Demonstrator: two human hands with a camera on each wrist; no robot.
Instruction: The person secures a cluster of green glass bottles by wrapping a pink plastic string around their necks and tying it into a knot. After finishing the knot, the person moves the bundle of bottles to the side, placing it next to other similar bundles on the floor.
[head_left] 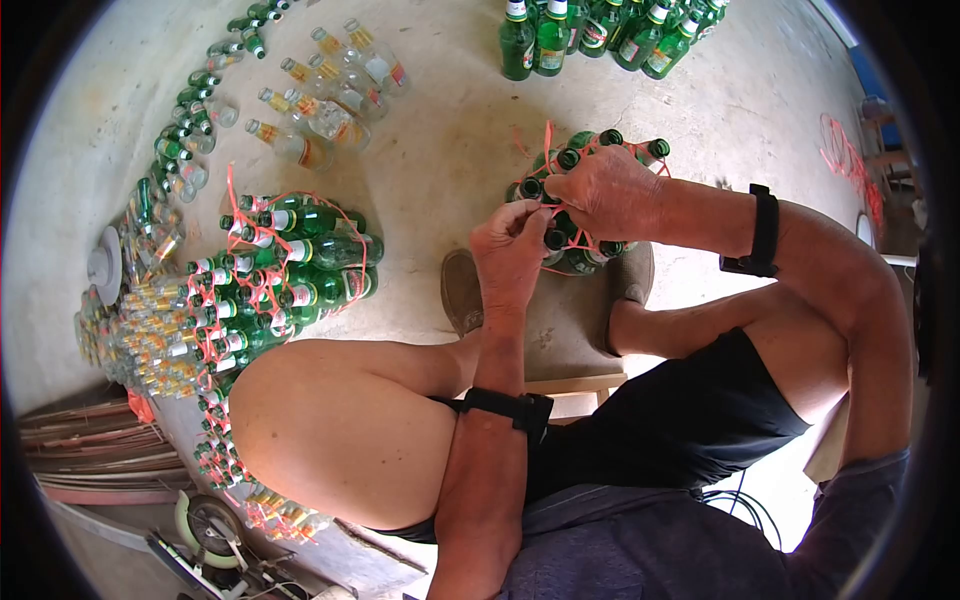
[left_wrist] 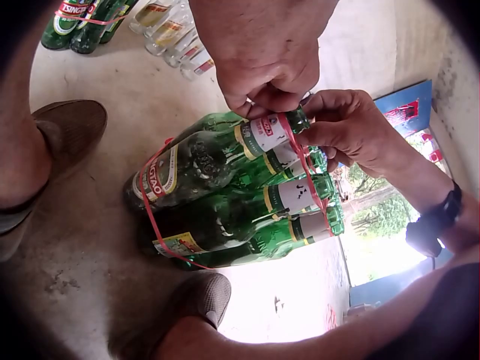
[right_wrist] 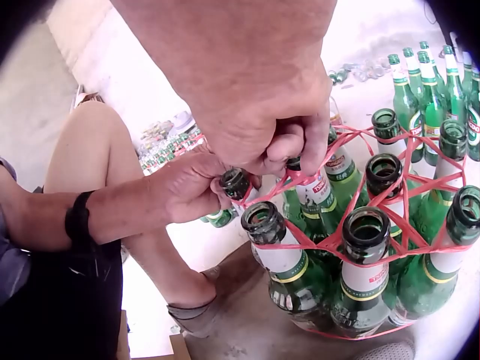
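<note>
Left hand (head_left: 510, 250) and right hand (head_left: 605, 190) pinch red string (right_wrist: 319, 246) atop bottles (right_wrist: 365, 281).

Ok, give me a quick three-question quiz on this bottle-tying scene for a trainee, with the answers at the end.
1. True or false: every bottle in the bundle of green bottles being tied has a cap on its mouth.
2. What does the person's right grip pinch? A) the red string at the bottle necks B) a loose bottle cap C) a shoe
3. Fill in: the tied bundles lying on the floor are on the person's ____ side.

Key: 1 false, the mouths are open; 2 A; 3 left.
</note>
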